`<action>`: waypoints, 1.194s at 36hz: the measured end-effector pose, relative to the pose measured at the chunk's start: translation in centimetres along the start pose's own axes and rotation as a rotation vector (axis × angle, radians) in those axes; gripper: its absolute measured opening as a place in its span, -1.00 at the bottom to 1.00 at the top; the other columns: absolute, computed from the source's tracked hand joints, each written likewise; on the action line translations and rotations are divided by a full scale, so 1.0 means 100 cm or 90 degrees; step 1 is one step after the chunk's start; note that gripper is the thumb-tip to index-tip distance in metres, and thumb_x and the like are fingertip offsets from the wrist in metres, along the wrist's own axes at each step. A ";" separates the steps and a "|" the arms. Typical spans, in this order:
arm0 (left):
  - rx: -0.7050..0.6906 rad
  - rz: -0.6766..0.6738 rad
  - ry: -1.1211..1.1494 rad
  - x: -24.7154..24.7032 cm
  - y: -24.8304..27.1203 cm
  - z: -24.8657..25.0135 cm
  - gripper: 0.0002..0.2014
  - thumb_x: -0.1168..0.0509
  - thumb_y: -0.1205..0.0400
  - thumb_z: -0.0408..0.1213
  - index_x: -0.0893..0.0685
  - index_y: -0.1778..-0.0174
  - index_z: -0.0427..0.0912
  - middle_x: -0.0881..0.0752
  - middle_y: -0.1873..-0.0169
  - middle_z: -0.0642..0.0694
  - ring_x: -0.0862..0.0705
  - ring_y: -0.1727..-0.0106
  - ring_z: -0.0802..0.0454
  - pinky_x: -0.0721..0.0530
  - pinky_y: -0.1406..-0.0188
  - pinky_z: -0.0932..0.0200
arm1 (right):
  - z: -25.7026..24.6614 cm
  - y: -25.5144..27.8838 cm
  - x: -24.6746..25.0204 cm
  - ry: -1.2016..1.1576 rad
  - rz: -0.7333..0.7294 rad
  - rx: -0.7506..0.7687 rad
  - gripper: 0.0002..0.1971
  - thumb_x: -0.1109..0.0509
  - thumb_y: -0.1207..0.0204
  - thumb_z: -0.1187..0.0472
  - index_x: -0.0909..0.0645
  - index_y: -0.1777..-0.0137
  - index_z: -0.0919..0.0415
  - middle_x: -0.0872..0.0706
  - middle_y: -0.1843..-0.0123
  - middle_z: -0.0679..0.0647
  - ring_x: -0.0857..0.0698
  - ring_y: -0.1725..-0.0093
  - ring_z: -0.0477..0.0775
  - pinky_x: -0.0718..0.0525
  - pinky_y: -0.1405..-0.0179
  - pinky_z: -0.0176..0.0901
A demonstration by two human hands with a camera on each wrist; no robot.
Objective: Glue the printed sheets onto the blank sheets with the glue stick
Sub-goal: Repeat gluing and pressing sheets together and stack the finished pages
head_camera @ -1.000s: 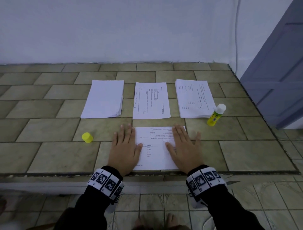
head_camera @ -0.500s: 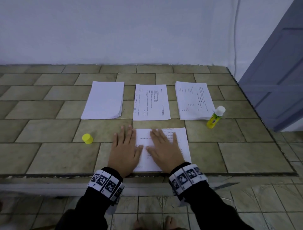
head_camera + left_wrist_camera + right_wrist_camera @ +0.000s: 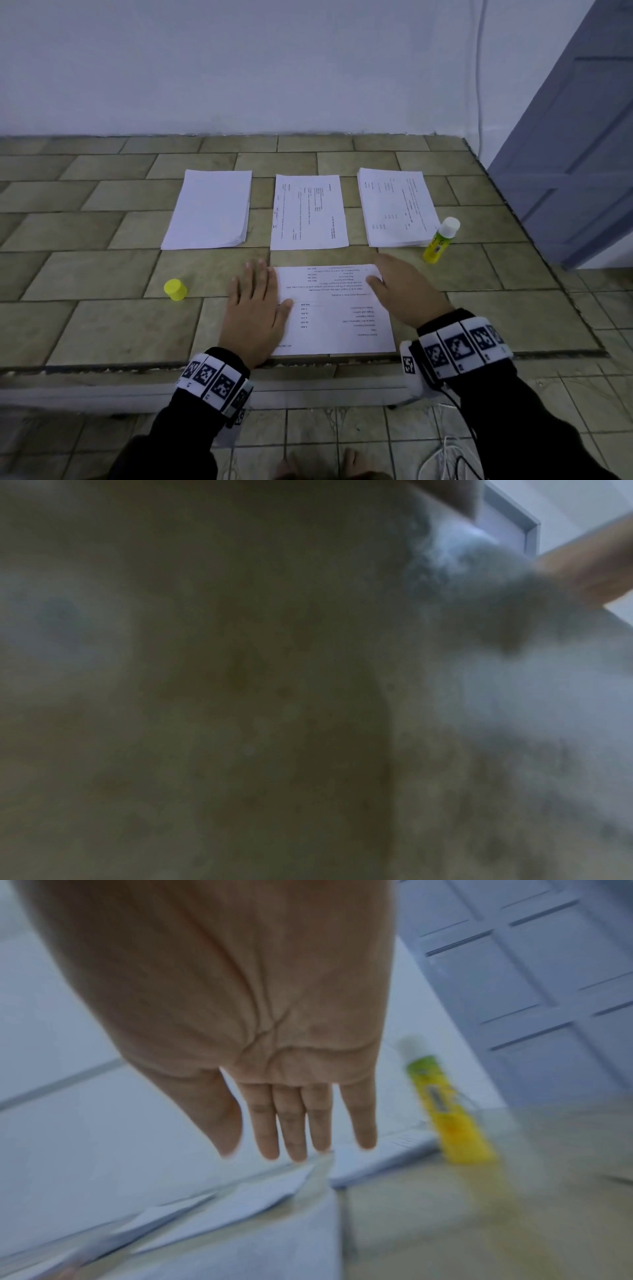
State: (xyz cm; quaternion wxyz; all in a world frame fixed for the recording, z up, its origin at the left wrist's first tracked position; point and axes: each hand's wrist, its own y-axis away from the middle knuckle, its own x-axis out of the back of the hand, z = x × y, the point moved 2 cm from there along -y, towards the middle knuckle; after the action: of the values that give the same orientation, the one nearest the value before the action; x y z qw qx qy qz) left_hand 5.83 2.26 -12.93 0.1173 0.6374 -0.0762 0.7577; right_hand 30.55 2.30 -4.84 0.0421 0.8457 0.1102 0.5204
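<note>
A printed sheet (image 3: 337, 308) lies face up at the near edge of the tiled counter. My left hand (image 3: 255, 298) lies flat with straight fingers on the sheet's left edge. My right hand (image 3: 399, 287) is open with straight fingers over the sheet's far right corner; in the right wrist view the right hand (image 3: 301, 1123) hovers just above the paper. The yellow glue stick (image 3: 440, 241) stands uncapped, white tip up, right of the printed stack (image 3: 397, 207); the glue stick (image 3: 448, 1112) shows beside my little finger. Its yellow cap (image 3: 175, 289) lies to the left.
At the back lie a blank stack (image 3: 209, 209), a single printed sheet (image 3: 308, 212) and the printed stack. The counter's front edge (image 3: 308, 361) runs under my wrists. A blue door (image 3: 575, 154) stands to the right. The left wrist view is dark and blurred.
My right hand slid left across the sheet, then swept back right and forward to its far right corner. The left hand stayed flat in place.
</note>
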 end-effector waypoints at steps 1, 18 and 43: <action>0.001 -0.004 0.001 0.000 0.001 0.000 0.02 0.69 -0.56 0.31 -0.03 -0.72 -0.35 0.04 -0.72 -0.29 0.11 -0.74 -0.26 0.15 -0.67 -0.23 | -0.003 -0.004 0.002 0.016 -0.005 0.003 -0.71 -0.14 -0.72 0.20 -0.45 -0.36 0.31 -0.59 -0.25 0.19 -0.56 -0.25 0.16 -0.52 -0.17 -0.02; 0.023 -0.004 0.043 0.003 0.004 0.000 0.08 0.72 -0.45 0.42 0.15 -0.72 -0.29 0.30 -0.69 -0.17 0.34 -0.71 -0.07 0.33 -0.67 -0.08 | 0.004 -0.048 0.002 0.156 -0.064 -0.003 -0.86 -0.19 -0.61 0.38 -0.55 -0.09 0.32 -0.58 -0.13 0.19 -0.60 -0.03 0.14 -0.53 0.11 -0.14; 0.027 0.145 0.115 0.007 0.006 0.002 -0.16 0.15 -0.63 0.37 -0.24 -0.70 -0.14 0.10 -0.74 -0.21 0.30 -0.73 -0.07 0.24 -0.66 -0.21 | -0.004 -0.109 0.023 -0.397 0.123 -0.153 -0.79 -0.40 -0.54 0.46 -0.69 -0.16 0.41 -0.59 0.25 0.03 -0.74 0.22 0.13 -0.76 0.07 -0.16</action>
State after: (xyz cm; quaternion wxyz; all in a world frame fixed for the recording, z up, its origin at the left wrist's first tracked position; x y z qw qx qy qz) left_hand 5.70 1.66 -12.20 0.0235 0.5564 -0.1210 0.8217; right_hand 29.66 13.41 -4.65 0.1238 0.9596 -0.0503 0.2474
